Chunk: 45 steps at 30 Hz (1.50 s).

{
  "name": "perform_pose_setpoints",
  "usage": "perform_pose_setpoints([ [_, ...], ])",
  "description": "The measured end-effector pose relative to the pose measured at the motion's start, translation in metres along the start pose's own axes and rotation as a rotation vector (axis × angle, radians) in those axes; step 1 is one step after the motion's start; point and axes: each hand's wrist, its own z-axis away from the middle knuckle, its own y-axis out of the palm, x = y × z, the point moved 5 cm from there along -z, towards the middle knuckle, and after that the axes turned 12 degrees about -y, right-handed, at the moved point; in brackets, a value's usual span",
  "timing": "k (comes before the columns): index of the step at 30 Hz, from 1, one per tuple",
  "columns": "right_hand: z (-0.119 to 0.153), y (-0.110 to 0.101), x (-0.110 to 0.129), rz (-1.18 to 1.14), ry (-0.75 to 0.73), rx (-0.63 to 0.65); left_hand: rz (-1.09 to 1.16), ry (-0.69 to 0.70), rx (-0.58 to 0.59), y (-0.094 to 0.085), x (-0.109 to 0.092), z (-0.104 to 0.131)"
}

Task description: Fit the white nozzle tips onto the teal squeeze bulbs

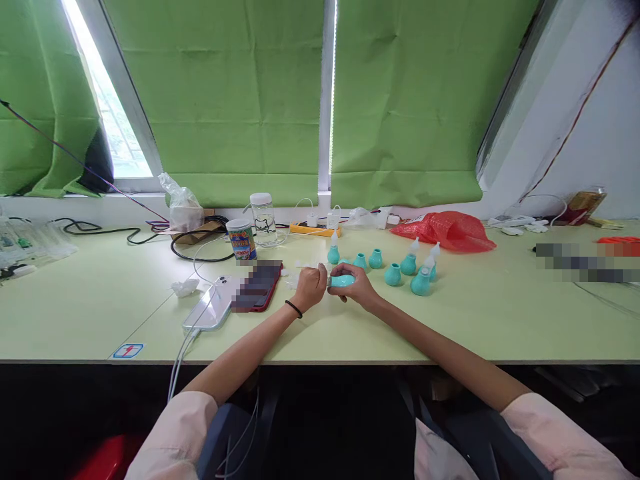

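Note:
My right hand (357,285) is wrapped round a teal squeeze bulb (342,281), which lies on its side with its neck to the left. Against that neck, my left hand (311,287) is closed; whatever its fingers grip is hidden. Beyond and to the right stand several more teal bulbs. Some are open-necked, like this teal bulb (393,274); others carry a pale pointed nozzle, like this tipped bulb (421,280). Small clear pieces (291,277) lie just left of my left hand.
A red-edged phone (265,287) and a white phone (213,303) with a cable lie to the left. Behind them stand a printed canister (241,240) and a clear jar (263,219). A red plastic bag (445,231) and a yellow power strip (314,231) lie along the back.

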Motion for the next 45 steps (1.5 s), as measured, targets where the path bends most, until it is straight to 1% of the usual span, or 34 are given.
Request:
perform_pose_setpoints([
  [5,-0.001,0.001,0.001,-0.048,0.019,0.005,0.012,0.022,0.018,0.000,-0.004,0.000],
  [7,-0.002,-0.001,0.003,-0.029,0.006,0.003,-0.002,-0.009,0.038,0.001,-0.004,-0.002],
  [10,-0.007,-0.007,0.008,0.026,-0.031,0.003,0.033,-0.100,0.051,-0.001,-0.003,-0.005],
  [12,-0.010,-0.015,0.011,0.064,-0.060,-0.040,0.117,-0.156,0.043,-0.005,-0.002,-0.008],
  [14,-0.013,-0.025,0.013,0.078,-0.094,-0.125,0.187,-0.200,0.024,-0.010,0.000,-0.011],
  [15,-0.014,-0.030,0.014,0.078,-0.112,-0.172,0.184,-0.219,0.018,-0.012,0.002,-0.013],
  [16,-0.014,-0.035,0.014,0.076,-0.128,-0.216,0.147,-0.235,0.018,-0.013,0.004,-0.015],
  [18,-0.015,-0.042,0.013,0.069,-0.146,-0.280,0.001,-0.249,0.044,-0.012,0.009,-0.018],
  [21,-0.015,-0.046,0.011,0.057,-0.151,-0.322,-0.219,-0.184,0.128,-0.004,0.013,-0.019],
  [23,-0.015,-0.047,0.011,0.058,-0.160,-0.338,-0.292,-0.100,0.198,0.004,0.012,-0.016],
  [28,-0.015,-0.046,0.010,0.067,-0.179,-0.340,-0.305,0.092,0.354,0.020,-0.001,0.000],
  [32,-0.015,-0.044,0.008,0.082,-0.166,-0.320,-0.283,0.147,0.470,0.030,-0.006,0.010],
  [36,-0.015,-0.043,0.007,0.084,-0.152,-0.303,-0.231,0.157,0.487,0.033,-0.004,0.009],
  [40,-0.015,-0.043,0.006,0.085,-0.151,-0.301,-0.154,0.119,0.491,0.034,0.003,0.006],
  [43,-0.016,-0.043,0.006,0.101,-0.152,-0.284,-0.078,0.031,0.477,0.034,0.007,0.003],
  [45,-0.016,-0.043,0.005,0.119,-0.149,-0.272,0.021,-0.076,0.441,0.032,0.010,-0.001],
])
